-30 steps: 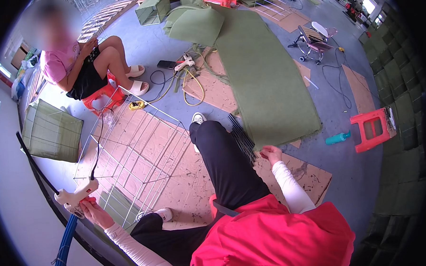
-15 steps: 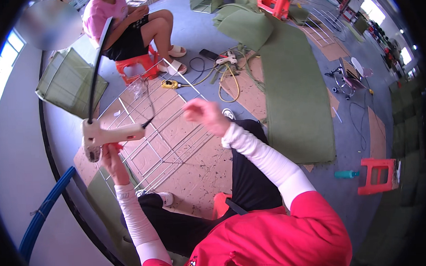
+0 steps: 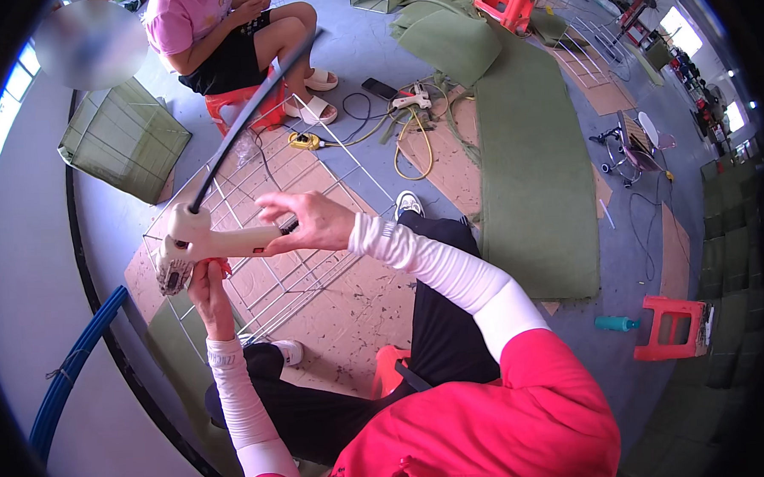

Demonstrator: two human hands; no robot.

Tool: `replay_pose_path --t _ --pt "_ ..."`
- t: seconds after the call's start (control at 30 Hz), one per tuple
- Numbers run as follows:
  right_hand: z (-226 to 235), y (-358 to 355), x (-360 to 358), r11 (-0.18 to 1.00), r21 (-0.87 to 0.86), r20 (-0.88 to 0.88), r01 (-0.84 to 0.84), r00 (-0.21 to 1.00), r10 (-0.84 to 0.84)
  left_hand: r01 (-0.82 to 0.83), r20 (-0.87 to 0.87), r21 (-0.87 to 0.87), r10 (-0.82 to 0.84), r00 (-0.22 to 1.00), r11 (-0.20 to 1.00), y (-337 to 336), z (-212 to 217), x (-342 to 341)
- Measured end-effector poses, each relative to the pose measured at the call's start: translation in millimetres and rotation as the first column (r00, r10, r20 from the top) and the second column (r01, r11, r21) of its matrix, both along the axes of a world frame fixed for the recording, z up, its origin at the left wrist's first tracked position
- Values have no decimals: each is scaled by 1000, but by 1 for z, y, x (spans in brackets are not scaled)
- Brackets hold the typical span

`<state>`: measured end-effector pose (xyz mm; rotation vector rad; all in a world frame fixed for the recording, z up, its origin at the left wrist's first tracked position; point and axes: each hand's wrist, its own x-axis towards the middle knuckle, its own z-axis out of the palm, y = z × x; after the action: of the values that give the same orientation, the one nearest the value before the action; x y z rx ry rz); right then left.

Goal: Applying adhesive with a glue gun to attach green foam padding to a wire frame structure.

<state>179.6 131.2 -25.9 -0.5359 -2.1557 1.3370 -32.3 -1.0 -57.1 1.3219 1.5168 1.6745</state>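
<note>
A white hot glue gun (image 3: 237, 242) is held up in front of me, tilted on its side, with a long black glue stick (image 3: 253, 112) sticking out of it. My left hand (image 3: 210, 295) grips its underside near the dirty front end. At the end of its handle is my right hand (image 3: 317, 220), the thumb by the handle and the other fingers spread above it; whether they touch is hard to tell. Behind and below the gun stands a white wire frame (image 3: 319, 262), over cardboard (image 3: 352, 325) specked with dark bits.
A person (image 3: 211, 41) sits on a red stool ahead left, beside a green-covered wire box (image 3: 126, 143). Green fabric (image 3: 537, 180) stretches along the right. Another glue gun (image 3: 414, 99) and a yellow cable (image 3: 429, 155) lie ahead. Blue tubing (image 3: 72, 371) runs along the left wall.
My right hand has moved left to the glue gun's handle end. The gun has turned slightly, and its black stick now leans to the right instead of nearly upright.
</note>
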Motion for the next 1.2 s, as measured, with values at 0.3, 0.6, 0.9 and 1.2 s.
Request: replay_pose_path --t 0.3,0.6,0.9,1.2 --pt "-31 16 4 741 -645 -107 -187 982 155 -42 -365 -20 32 931 999 59 28 75" --pt "-15 41 47 664 -715 -400 -218 907 -133 -134 -445 -212 26 895 968 46 -38 71" --pt "0 51 73 622 -709 -543 -331 820 -183 -181 -750 -538 -370 548 824 0 -107 91" --pt "-7 46 93 636 -662 -513 -396 858 0 -145 -753 -550 -414 511 822 -52 -95 114"
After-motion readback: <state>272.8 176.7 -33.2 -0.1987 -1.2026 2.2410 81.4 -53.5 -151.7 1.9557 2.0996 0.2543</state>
